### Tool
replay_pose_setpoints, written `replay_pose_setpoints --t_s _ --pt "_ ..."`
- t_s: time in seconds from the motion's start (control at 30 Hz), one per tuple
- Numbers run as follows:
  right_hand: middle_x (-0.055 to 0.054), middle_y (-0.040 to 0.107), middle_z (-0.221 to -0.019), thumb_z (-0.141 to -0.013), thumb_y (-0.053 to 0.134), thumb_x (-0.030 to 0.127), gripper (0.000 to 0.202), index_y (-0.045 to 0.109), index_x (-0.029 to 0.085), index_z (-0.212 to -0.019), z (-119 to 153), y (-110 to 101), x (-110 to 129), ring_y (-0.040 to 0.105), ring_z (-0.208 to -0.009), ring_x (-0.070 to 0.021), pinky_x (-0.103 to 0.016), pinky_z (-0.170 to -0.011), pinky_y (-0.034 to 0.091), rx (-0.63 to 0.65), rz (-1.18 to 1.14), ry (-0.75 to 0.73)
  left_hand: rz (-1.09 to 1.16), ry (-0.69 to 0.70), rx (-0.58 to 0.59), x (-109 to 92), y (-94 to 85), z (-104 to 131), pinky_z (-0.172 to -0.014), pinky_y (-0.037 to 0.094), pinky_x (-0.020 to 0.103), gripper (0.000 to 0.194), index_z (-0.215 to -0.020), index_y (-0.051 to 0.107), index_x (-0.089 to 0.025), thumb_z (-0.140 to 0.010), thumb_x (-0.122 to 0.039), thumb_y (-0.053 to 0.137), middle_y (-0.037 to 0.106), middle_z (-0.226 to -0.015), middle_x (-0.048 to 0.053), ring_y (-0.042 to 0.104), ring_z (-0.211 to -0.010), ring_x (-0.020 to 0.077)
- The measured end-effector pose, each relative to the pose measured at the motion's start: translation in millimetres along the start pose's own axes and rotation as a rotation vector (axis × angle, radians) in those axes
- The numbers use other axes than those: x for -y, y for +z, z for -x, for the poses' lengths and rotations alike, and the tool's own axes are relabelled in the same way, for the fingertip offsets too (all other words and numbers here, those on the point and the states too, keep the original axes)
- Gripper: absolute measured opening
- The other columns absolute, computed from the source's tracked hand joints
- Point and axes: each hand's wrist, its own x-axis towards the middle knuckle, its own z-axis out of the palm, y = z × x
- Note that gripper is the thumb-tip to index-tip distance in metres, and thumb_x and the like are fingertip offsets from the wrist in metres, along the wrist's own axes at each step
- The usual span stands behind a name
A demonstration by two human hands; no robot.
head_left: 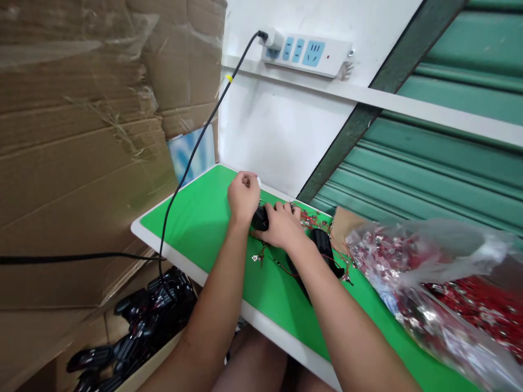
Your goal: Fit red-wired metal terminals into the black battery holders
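Observation:
My left hand [244, 197] is closed, fingers curled, over the green tabletop. A bit of something white shows at its far edge, but what it grips is hidden. My right hand [281, 224] lies lower and to the right, its thumb and fingers around a black plastic part [260, 219] that is mostly covered. Close to the right thumb lies a small silvery metal piece [256, 257] on thin wires. Beneath and beyond the right forearm are more black plastic housings [322, 243] with thin red wires. Red-wired metal pieces [312, 219] are scattered past the right fingers.
A clear plastic bag [412, 294] full of red-wired parts covers the right of the green table [196, 204]. Black cable hangs from a wall power strip [306, 54] across the table's left end. Cardboard [81, 163] stands at left; a box of black parts [151, 310] sits below.

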Motion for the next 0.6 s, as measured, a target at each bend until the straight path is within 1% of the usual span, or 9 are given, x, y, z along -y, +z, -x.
replay_pose_setpoints --t_s 0.1,0.27,0.33,0.4,0.47,0.5,0.53,0.57,0.6 --pt "-0.022 0.061 -0.139 -0.087 0.073 0.064 0.076 0.058 0.013 -0.142 6.8 4.9 -1.3 0.049 -0.134 -0.0402 -0.057 -0.115 0.029 -0.030 0.007 0.006 -0.200 0.081 0.053 1.9 -1.9 5.5 -0.076 0.042 0.030 0.010 -0.085 0.070 -0.022 -0.092 -0.025 0.063 0.073 -0.086 0.007 0.064 -0.081 0.0206" --pt "-0.024 0.062 -0.138 -0.086 0.078 0.060 0.075 0.061 0.010 -0.139 11.0 10.5 -0.6 0.051 -0.133 -0.0404 -0.058 -0.116 0.030 -0.105 0.018 -0.013 -0.388 0.097 0.163 8.4 0.1 7.4 -0.082 0.044 0.033 0.011 -0.090 0.070 -0.021 -0.093 -0.029 0.063 0.077 -0.094 0.010 0.069 -0.088 0.0247" --pt "-0.025 0.063 -0.137 -0.086 0.080 0.059 0.074 0.062 0.010 -0.138 11.5 5.8 1.9 0.052 -0.131 -0.0404 -0.058 -0.116 0.031 -0.129 0.013 -0.022 -0.425 0.114 0.179 9.9 2.0 7.3 -0.082 0.045 0.033 0.014 -0.092 0.071 -0.021 -0.093 -0.030 0.060 0.077 -0.095 0.010 0.069 -0.089 0.0247" --pt "-0.023 0.063 -0.137 -0.085 0.081 0.057 0.073 0.062 0.010 -0.137 21.5 -4.9 5.1 0.052 -0.131 -0.0398 -0.059 -0.118 0.030 -0.143 0.014 -0.018 -0.440 0.154 0.180 9.9 4.1 8.6 -0.082 0.046 0.032 0.018 -0.096 0.073 -0.020 -0.094 -0.031 0.058 0.077 -0.095 0.009 0.069 -0.089 0.0236" --pt "-0.020 0.062 -0.139 -0.086 0.082 0.052 0.068 0.063 0.012 -0.137 51.4 -18.4 6.7 0.051 -0.134 -0.0384 -0.057 -0.122 0.030 -0.172 -0.019 -0.004 -0.449 0.212 0.186 7.6 6.8 12.5 -0.081 0.046 0.031 0.022 -0.099 0.074 -0.019 -0.094 -0.031 0.057 0.076 -0.094 0.009 0.069 -0.089 0.0221" --pt "-0.019 0.062 -0.138 -0.088 0.081 0.047 0.061 0.064 0.012 -0.135 76.0 -24.3 6.4 0.050 -0.135 -0.0376 -0.056 -0.122 0.031 -0.219 -0.085 -0.003 -0.448 0.244 0.193 5.6 8.6 15.6 -0.081 0.047 0.030 0.024 -0.101 0.075 -0.018 -0.094 -0.030 0.056 0.076 -0.093 0.008 0.068 -0.088 0.0212" --pt "-0.016 0.062 -0.140 -0.093 0.076 0.042 0.052 0.065 0.014 -0.136 107.4 -28.5 5.5 0.049 -0.138 -0.0359 -0.054 -0.122 0.033 -0.265 -0.201 0.016 -0.444 0.271 0.205 3.2 10.8 19.3 -0.079 0.047 0.030 0.025 -0.102 0.076 -0.017 -0.093 -0.029 0.055 0.076 -0.091 0.007 0.067 -0.086 0.0201" --pt "-0.013 0.062 -0.142 -0.097 0.070 0.040 0.046 0.066 0.018 -0.137 145.0 -30.7 4.2 0.050 -0.139 -0.0334 -0.052 -0.122 0.036 -0.272 -0.379 0.054 -0.430 0.297 0.226 0.3 13.4 23.5 -0.078 0.047 0.029 0.027 -0.103 0.076 -0.017 -0.093 -0.028 0.054 0.075 -0.090 0.006 0.067 -0.084 0.0187" --pt "-0.008 0.063 -0.141 -0.097 0.069 0.043 0.045 0.067 0.024 -0.138 187.6 -30.8 2.8 0.052 -0.137 -0.0310 -0.051 -0.120 0.040 -0.227 -0.629 0.125 -0.414 0.320 0.238 -2.7 16.2 28.1 -0.078 0.047 0.028 0.029 -0.104 0.077 -0.016 -0.092 -0.027 0.053 0.075 -0.088 0.006 0.066 -0.082 0.0173"
